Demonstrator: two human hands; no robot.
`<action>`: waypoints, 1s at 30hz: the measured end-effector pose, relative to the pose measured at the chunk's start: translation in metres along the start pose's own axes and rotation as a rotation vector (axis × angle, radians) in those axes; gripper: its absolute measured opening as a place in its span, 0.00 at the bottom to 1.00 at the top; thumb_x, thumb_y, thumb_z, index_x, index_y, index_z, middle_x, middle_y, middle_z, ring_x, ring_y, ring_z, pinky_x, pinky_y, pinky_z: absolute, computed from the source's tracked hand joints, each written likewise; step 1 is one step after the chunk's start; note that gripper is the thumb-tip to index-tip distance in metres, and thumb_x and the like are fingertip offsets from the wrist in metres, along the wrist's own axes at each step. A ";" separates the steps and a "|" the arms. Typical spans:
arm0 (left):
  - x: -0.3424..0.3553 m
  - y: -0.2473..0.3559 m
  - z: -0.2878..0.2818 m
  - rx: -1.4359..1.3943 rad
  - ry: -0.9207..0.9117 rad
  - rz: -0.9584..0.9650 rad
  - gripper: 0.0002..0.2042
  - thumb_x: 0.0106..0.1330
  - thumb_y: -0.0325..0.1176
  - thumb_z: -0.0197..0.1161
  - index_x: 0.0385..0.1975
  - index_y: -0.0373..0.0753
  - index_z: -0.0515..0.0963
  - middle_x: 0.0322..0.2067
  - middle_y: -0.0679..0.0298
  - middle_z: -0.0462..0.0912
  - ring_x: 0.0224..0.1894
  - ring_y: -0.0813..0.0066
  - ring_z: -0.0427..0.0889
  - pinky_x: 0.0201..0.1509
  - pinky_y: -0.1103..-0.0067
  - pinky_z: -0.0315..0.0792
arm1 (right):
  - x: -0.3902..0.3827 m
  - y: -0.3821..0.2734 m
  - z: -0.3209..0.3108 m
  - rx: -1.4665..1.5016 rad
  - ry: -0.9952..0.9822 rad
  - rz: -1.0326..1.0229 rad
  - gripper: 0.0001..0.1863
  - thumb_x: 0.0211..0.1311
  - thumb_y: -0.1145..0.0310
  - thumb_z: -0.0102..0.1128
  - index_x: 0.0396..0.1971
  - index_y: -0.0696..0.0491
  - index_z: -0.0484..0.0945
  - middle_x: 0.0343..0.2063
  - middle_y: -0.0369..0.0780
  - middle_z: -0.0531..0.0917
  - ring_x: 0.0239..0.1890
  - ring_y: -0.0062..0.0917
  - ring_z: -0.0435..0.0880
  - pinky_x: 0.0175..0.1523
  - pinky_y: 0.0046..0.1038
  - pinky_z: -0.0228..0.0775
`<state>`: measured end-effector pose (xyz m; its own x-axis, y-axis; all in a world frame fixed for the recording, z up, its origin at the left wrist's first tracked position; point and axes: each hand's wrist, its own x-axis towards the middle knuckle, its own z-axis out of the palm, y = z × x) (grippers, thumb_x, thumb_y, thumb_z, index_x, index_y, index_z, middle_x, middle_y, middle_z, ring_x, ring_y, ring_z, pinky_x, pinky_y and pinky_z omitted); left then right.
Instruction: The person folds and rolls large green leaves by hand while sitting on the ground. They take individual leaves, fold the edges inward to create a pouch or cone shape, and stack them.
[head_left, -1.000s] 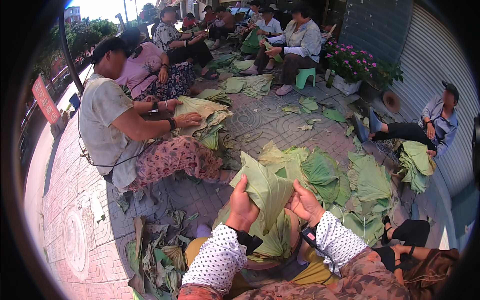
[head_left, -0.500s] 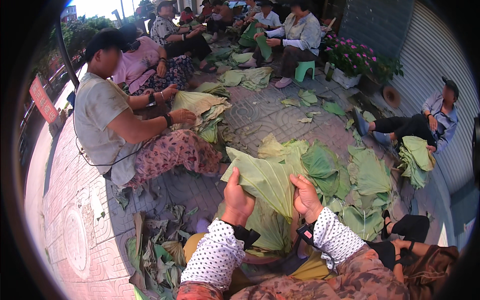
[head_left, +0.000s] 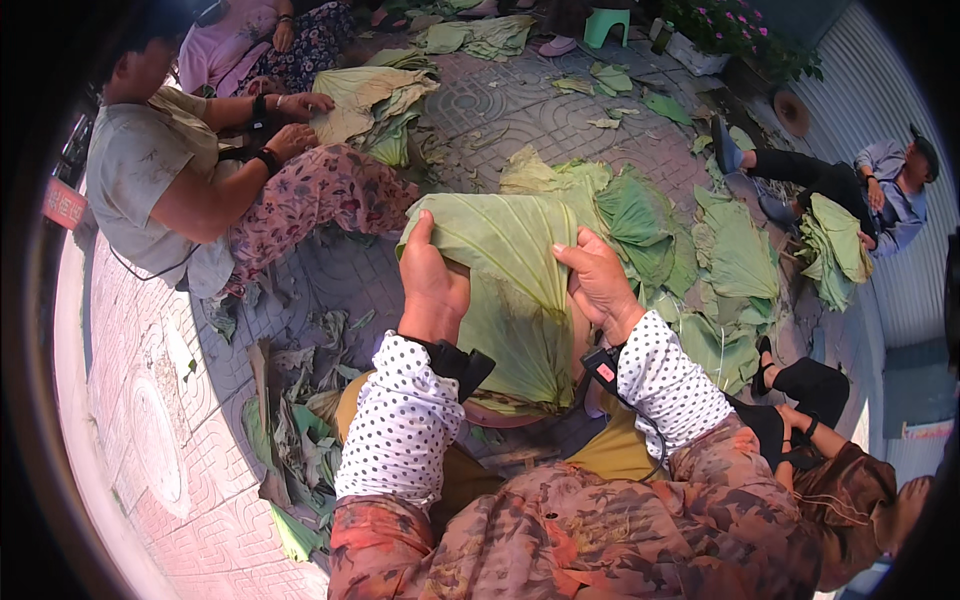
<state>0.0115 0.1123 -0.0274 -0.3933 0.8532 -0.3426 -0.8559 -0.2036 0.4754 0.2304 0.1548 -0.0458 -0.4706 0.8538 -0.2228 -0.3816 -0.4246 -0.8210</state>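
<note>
A large pale green lotus leaf, folded with its ribs showing, is stretched between my two hands. My left hand grips its left edge, thumb pointing up. On the opposite edge, my right hand pinches the leaf between thumb and fingers. Beneath it, in front of my lap, lie more lotus leaves on a round pinkish base, of which only the front rim shows. Both wrists wear dark bands, and a cable runs from the right one.
Dried leaf scraps heap at my left. Green leaf stacks spread ahead and to the right. A co-worker sits at the left with a leaf pile. Another person sits far right. A green stool stands at the back.
The view has tilted down, so the surroundings sit higher in the picture. Both hands keep hold of the leaf, which now lies flatter and lower over the pile.
</note>
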 end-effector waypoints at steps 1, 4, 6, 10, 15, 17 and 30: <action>0.010 0.002 -0.004 0.003 0.016 0.022 0.13 0.78 0.37 0.51 0.52 0.34 0.75 0.50 0.61 0.81 0.52 0.65 0.81 0.60 0.68 0.74 | 0.009 -0.001 0.001 0.002 -0.014 -0.053 0.13 0.70 0.77 0.54 0.52 0.60 0.71 0.49 0.44 0.81 0.48 0.27 0.83 0.55 0.32 0.77; 0.029 0.001 -0.031 0.037 0.057 0.016 0.13 0.77 0.33 0.49 0.52 0.31 0.74 0.49 0.57 0.81 0.50 0.62 0.82 0.57 0.66 0.75 | 0.013 0.009 -0.009 -0.026 0.000 -0.021 0.14 0.70 0.77 0.54 0.53 0.60 0.70 0.49 0.44 0.82 0.49 0.26 0.83 0.56 0.32 0.77; 0.031 0.000 -0.042 0.067 0.085 0.023 0.13 0.77 0.32 0.49 0.51 0.31 0.73 0.48 0.56 0.81 0.49 0.62 0.82 0.55 0.66 0.77 | 0.013 0.026 -0.018 -0.056 -0.009 0.026 0.15 0.69 0.77 0.55 0.54 0.61 0.71 0.49 0.44 0.82 0.49 0.27 0.83 0.57 0.30 0.75; 0.028 0.003 -0.064 0.263 0.301 0.142 0.12 0.71 0.27 0.54 0.50 0.29 0.72 0.41 0.56 0.80 0.41 0.63 0.83 0.46 0.67 0.79 | -0.014 0.073 -0.044 -0.380 0.064 0.227 0.19 0.65 0.77 0.58 0.55 0.62 0.72 0.47 0.44 0.83 0.46 0.26 0.83 0.54 0.27 0.73; 0.026 0.019 -0.066 0.477 0.509 0.408 0.14 0.65 0.28 0.61 0.48 0.33 0.71 0.33 0.63 0.76 0.29 0.73 0.74 0.31 0.75 0.71 | -0.043 0.126 -0.084 -0.690 0.002 0.462 0.21 0.67 0.76 0.57 0.58 0.59 0.70 0.46 0.43 0.83 0.46 0.27 0.84 0.45 0.30 0.78; 0.013 0.019 -0.053 0.455 0.487 0.318 0.16 0.66 0.33 0.61 0.51 0.36 0.73 0.44 0.64 0.75 0.43 0.72 0.72 0.47 0.68 0.64 | -0.051 0.132 -0.083 -0.605 0.074 0.531 0.19 0.63 0.75 0.61 0.53 0.62 0.73 0.42 0.43 0.84 0.41 0.28 0.84 0.45 0.30 0.78; 0.014 0.017 -0.050 0.369 0.406 0.254 0.15 0.69 0.36 0.62 0.52 0.39 0.77 0.52 0.65 0.77 0.54 0.69 0.72 0.61 0.63 0.64 | -0.071 0.110 -0.091 -1.756 -0.406 0.078 0.28 0.61 0.71 0.62 0.61 0.60 0.66 0.48 0.54 0.78 0.49 0.51 0.79 0.53 0.43 0.73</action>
<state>-0.0260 0.0969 -0.0648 -0.7291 0.5332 -0.4291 -0.5742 -0.1352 0.8075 0.2943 0.0754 -0.1686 -0.6922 0.6157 -0.3765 0.7202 0.5550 -0.4163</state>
